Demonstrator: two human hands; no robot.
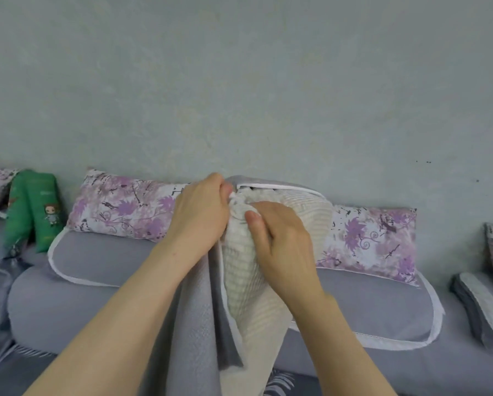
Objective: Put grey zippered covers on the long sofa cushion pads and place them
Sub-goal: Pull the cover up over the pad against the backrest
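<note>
A long cream ribbed cushion pad [239, 284] stands on end in front of me, partly inside a grey zippered cover [191, 332] with white piping. The cover's open edge runs down the pad's left side and over its top. My left hand [202, 212] pinches the cover's edge at the top corner of the pad. Just to the right, my right hand [282, 244] grips the bunched top of the pad, thumb on its front. The pad's lower end is out of view.
A grey sofa seat cushion [102, 270] with white piping lies behind, with floral purple pillows [125, 207] against the blue-grey wall. A green printed pillow [33, 207] leans at the left. Another grey cover [479, 307] lies at the right.
</note>
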